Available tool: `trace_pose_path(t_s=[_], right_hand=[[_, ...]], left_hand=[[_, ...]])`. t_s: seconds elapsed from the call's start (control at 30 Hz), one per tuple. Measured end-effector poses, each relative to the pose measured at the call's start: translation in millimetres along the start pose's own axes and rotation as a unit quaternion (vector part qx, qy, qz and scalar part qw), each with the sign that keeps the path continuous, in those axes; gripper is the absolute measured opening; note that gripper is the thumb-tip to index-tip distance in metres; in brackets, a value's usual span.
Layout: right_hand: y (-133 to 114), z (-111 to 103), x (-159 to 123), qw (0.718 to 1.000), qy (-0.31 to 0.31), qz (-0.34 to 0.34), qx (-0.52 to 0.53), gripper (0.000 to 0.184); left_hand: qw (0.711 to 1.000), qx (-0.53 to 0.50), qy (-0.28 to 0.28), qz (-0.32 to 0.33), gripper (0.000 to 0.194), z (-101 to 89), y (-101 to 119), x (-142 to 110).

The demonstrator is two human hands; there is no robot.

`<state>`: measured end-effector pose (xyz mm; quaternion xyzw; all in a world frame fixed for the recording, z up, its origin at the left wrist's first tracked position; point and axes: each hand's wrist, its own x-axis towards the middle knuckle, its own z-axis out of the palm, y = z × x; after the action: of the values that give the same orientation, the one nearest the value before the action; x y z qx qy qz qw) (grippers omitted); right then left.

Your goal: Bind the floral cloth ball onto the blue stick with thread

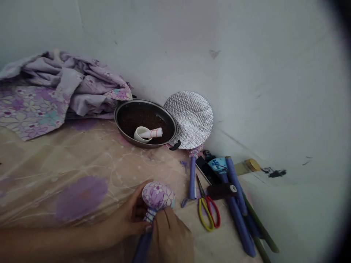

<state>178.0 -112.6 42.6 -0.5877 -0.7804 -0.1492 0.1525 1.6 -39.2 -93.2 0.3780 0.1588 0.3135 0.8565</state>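
Observation:
A mallet-like stick with a round head [157, 195] covered in purple flowered cloth is held between my hands near the bottom of the view. Bands of pale thread bind the cloth at its neck [149, 215], and a blue-wrapped handle [142, 246] runs down below. My left hand [137, 212] curls around the left side of the head and neck, thumb across the binding. Closed at the neck from the right is my right hand [172, 233], its fingertips just under the head. Whether it also pinches thread is hidden.
Behind stands a pan [145, 113] of dark grains with a white cup [141, 134], beside a round foil-covered paddle [192, 117]. Scissors [207, 212], a dark thread spool [221, 190] and blue-wrapped sticks [237, 219] lie right. Flowered fabric [82, 84] is heaped left, against the wall.

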Motion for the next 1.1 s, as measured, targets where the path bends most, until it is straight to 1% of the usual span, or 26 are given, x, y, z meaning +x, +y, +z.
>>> trace_pose_path(t_s=[0.03, 0.1, 0.17, 0.2, 0.27, 0.33, 0.4, 0.47, 0.53, 0.57, 0.6, 0.7, 0.8, 0.83, 0.9, 0.97, 1.0, 1.1], right_hand=[[-3, 3, 0, 1.0, 0.004, 0.007, 0.009, 0.036], [-9, 9, 4, 0.997, 0.044, 0.045, 0.037, 0.036], [-13, 9, 12, 0.987, 0.104, 0.093, 0.078, 0.037], [-13, 7, 18, 0.982, 0.113, 0.11, 0.105, 0.036], [-7, -2, 31, 0.969, 0.1, 0.098, 0.201, 0.03], [5, -12, 43, 0.946, 0.096, 0.113, 0.287, 0.028], [18, -21, 53, 0.93, 0.051, 0.12, 0.345, 0.024], [28, -26, 57, 0.913, 0.013, 0.143, 0.381, 0.022], [33, -27, 58, 0.898, -0.007, 0.166, 0.407, 0.02], [34, -28, 58, 0.892, -0.015, 0.17, 0.419, 0.02], [34, -28, 58, 0.888, -0.019, 0.169, 0.428, 0.019], [35, -26, 53, 0.881, -0.006, 0.156, 0.446, 0.018], [34, -21, 43, 0.869, 0.008, 0.16, 0.467, 0.017], [34, -18, 38, 0.859, -0.001, 0.173, 0.482, 0.017], [32, -13, 26, 0.827, -0.032, 0.219, 0.516, 0.019], [29, -8, 14, 0.794, -0.052, 0.267, 0.544, 0.02], [28, -6, 10, 0.782, -0.056, 0.283, 0.552, 0.022], [24, -3, -1, 0.768, -0.051, 0.304, 0.561, 0.027]], left_hand=[[1.0, 0.005, 0.005, 0.001, 0.125, -1.1, -3, 1], [0.999, 0.024, 0.026, -0.008, 0.126, -2.1, -6, 2], [0.998, 0.05, 0.042, -0.024, 0.125, -0.3, -3, 3], [0.997, 0.059, 0.038, -0.032, 0.119, 1.8, 1, 4], [0.998, 0.052, 0.017, -0.023, 0.113, 7.0, 14, 4], [0.999, 0.035, -0.011, -0.021, 0.109, 11.5, 27, 4], [0.999, 0.019, -0.036, -0.034, 0.105, 12.9, 36, 5], [0.998, 0.002, -0.05, -0.04, 0.106, 10.5, 38, 8], [0.998, -0.01, -0.054, -0.034, 0.112, 5.7, 35, 10], [0.998, -0.013, -0.051, -0.025, 0.114, 3.1, 33, 10], [0.998, -0.008, -0.046, -0.034, 0.114, 0.7, 31, 10], [0.998, -0.003, -0.039, -0.044, 0.115, -4.0, 26, 11], [0.999, -0.021, -0.035, -0.018, 0.111, -6.1, 18, 15], [0.999, -0.027, -0.034, -0.016, 0.111, -6.4, 16, 16], [0.999, -0.032, -0.033, -0.027, 0.111, -6.2, 13, 18], [0.998, -0.033, -0.03, -0.04, 0.11, -4.4, 15, 19], [0.998, -0.032, -0.029, -0.041, 0.11, -2.8, 17, 18], [0.999, -0.032, -0.025, -0.034, 0.105, 2.5, 27, 15]])
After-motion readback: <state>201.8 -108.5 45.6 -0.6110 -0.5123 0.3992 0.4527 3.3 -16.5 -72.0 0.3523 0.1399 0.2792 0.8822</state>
